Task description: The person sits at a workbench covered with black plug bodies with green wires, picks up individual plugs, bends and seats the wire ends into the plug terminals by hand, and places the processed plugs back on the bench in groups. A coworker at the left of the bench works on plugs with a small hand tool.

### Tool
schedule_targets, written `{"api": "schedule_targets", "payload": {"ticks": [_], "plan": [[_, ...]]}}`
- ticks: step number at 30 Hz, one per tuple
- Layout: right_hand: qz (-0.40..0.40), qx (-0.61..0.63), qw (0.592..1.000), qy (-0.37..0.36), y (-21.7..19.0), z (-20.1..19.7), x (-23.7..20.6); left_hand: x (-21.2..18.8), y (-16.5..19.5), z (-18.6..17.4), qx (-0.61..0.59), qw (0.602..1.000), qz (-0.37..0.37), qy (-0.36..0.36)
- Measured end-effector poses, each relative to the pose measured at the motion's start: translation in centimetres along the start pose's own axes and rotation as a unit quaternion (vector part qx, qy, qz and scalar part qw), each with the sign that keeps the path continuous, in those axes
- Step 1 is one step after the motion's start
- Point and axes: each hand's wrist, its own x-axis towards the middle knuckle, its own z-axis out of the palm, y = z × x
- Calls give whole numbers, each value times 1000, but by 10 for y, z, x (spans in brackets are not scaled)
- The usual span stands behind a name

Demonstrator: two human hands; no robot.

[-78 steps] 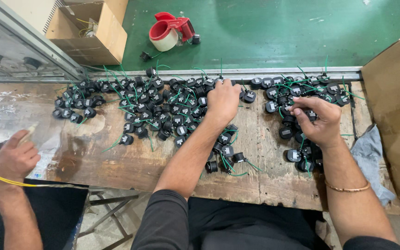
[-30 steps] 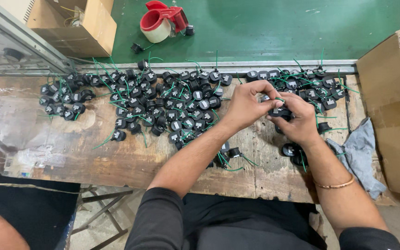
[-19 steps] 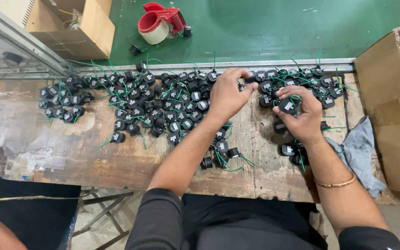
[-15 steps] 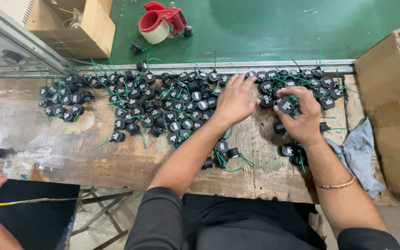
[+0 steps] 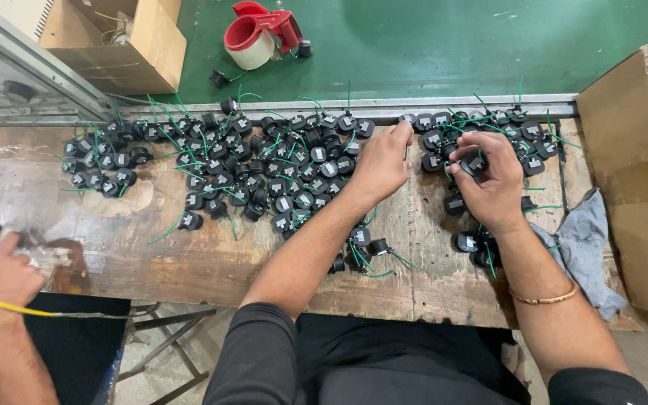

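Several small black round parts with green wires (image 5: 264, 161) lie spread along the far half of a worn wooden bench (image 5: 189, 255). My left hand (image 5: 380, 161) rests at the right end of the big pile, fingers pinched near the bench's far rail; what it holds is hidden. My right hand (image 5: 489, 176) is closed around one black part (image 5: 472, 161) in a smaller cluster of the same parts (image 5: 504, 131). A few more parts (image 5: 358, 244) lie under my left forearm.
An open cardboard box (image 5: 639, 180) stands at the bench's right end, a grey rag (image 5: 583, 247) beside it. On the green floor beyond sit a red tape dispenser (image 5: 260, 34) and another cardboard box (image 5: 118, 41). Another person's hand (image 5: 1, 281) works at the left.
My left hand has drawn back right from the pile toward the right cluster and closed its fingers. My right hand still grips a part. The other person's hand rose into view at the left.
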Motion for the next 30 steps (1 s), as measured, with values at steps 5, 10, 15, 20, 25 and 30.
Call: {"api": "schedule_targets", "payload": {"ticks": [5, 10, 15, 20, 25, 30], "plan": [[43, 11, 999, 0, 0, 0, -2, 4, 0, -7, -103, 994, -38, 5], [13, 32, 999, -26, 2, -1, 0, 3, 12, -6, -305, 952, -7, 29], [4, -24, 995, -94, 4, 0, -6, -13, 31, 5, -285, 955, 75, 44], [-9, 13, 997, -70, 13, -5, -7, -14, 37, -6, -208, 950, 203, 119], [0, 33, 999, -29, 17, -10, -9, -11, 35, -26, -178, 941, 285, 39], [-8, -33, 999, 18, 15, -9, -11, -6, 39, -23, -205, 937, 277, 53]]}}
